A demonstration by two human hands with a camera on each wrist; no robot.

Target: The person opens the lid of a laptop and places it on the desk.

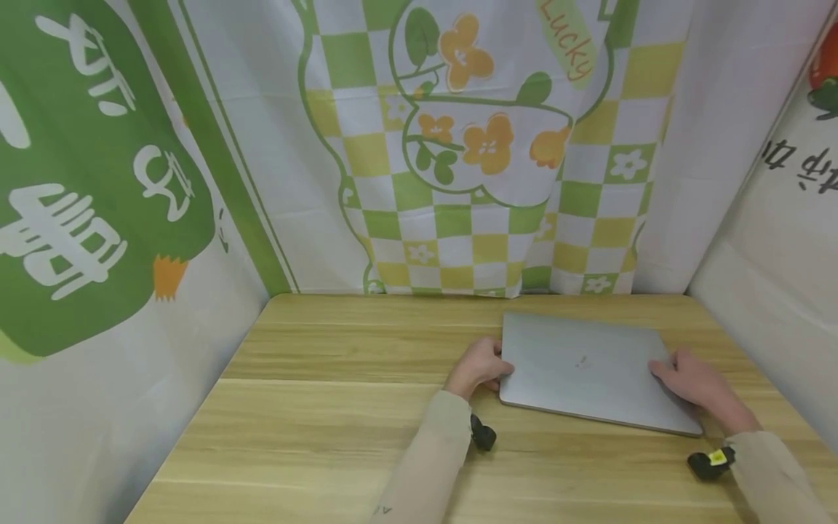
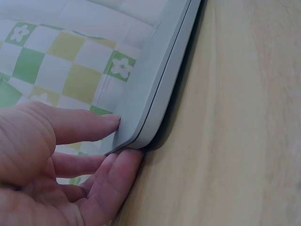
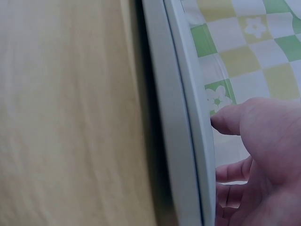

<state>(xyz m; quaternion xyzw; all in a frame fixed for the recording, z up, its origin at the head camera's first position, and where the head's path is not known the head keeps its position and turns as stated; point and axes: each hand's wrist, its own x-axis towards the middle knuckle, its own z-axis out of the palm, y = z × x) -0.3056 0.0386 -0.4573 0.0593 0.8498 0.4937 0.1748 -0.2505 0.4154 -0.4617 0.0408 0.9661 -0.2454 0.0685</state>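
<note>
A closed silver laptop (image 1: 583, 378) with a small logo on its lid lies angled at the right part of the wooden table. My left hand (image 1: 481, 367) grips its left edge, thumb over the lid and fingers under the corner. On the opposite side, my right hand (image 1: 697, 378) holds the right edge, with the thumb on the lid and the other fingers partly hidden. Both wrist views show the laptop's side edge (image 2: 162, 89) close over the tabletop, a dark shadow running along it. The seam between lid and base (image 3: 181, 94) is closed.
The wooden table (image 1: 314, 429) stretches left and toward the front. A printed curtain (image 1: 458, 240) hangs along its back edge, with further printed cloths at the left (image 1: 216, 313) and right (image 1: 772, 291). Dark wrist cameras (image 1: 483, 434) sit at both sleeves.
</note>
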